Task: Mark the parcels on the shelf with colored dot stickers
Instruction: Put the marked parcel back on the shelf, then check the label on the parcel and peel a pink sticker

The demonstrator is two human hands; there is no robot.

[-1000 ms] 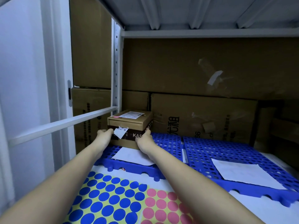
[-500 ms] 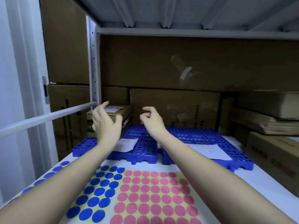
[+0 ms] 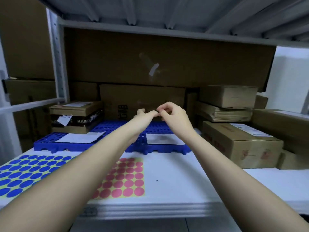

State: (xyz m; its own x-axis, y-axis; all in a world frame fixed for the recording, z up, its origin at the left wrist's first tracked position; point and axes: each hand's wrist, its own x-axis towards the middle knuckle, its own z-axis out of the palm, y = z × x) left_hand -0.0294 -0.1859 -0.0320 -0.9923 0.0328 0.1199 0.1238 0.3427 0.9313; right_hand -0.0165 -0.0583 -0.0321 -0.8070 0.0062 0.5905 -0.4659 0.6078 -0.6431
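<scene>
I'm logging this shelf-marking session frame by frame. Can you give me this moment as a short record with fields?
setting: white shelf backed by cardboard
sticker sheets: blue dot sheet front left; pink dot sheet centre
parcels: KAR box on blue pallet; brown boxes stacked at right
left hand: raised mid-shelf, meeting the right
right hand: fingers curled, pinching at the left fingertips
held item: too small to tell

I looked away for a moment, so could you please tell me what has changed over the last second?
Both hands let go of the small box at the left and moved right; now the left hand and right hand meet in mid-air, fingertips together. Whether they hold anything is unclear. The box, the blue sticker sheet and the pink sticker sheet stayed put.
</scene>
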